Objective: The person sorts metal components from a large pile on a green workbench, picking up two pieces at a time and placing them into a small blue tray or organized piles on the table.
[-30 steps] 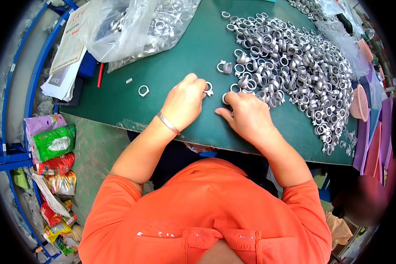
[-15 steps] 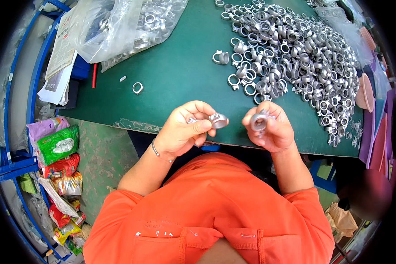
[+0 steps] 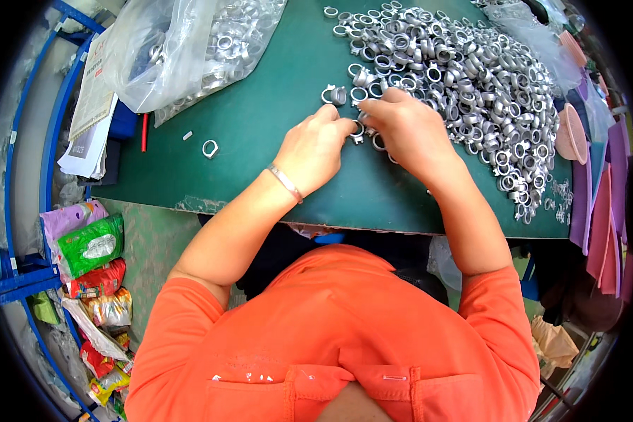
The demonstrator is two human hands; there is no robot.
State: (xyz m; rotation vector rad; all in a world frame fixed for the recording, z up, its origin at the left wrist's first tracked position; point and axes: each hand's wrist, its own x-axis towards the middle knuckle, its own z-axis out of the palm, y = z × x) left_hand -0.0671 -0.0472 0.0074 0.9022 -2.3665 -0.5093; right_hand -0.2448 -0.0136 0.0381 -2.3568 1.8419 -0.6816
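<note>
A large heap of grey metal rings with small lugs (image 3: pixel 464 91) covers the right side of the green table. My left hand (image 3: pixel 315 149), a bracelet on its wrist, is at the heap's near left edge with its fingers curled together. Whatever they hold is hidden beneath the hand. Just off its fingertips is one metal ring (image 3: pixel 357 133), between my two hands. My right hand (image 3: pixel 409 130) reaches over the near edge of the heap, fingers bent down and pinched among the rings; its grasp is hidden too. Two rings (image 3: pixel 334 95) lie just beyond my left hand.
A clear plastic bag (image 3: pixel 190 53) of metal parts lies at the far left, near a red stick (image 3: pixel 145 132) and papers (image 3: pixel 91 148). A single hexagonal ring (image 3: pixel 210 148) sits on the green table (image 3: pixel 260 112). A pink bowl-shaped thing (image 3: pixel 571 133) stands at the right edge.
Both hands have moved forward, away from my body, to the heap's near left edge. The rings that each hand held up before are no longer seen in the fingers.
</note>
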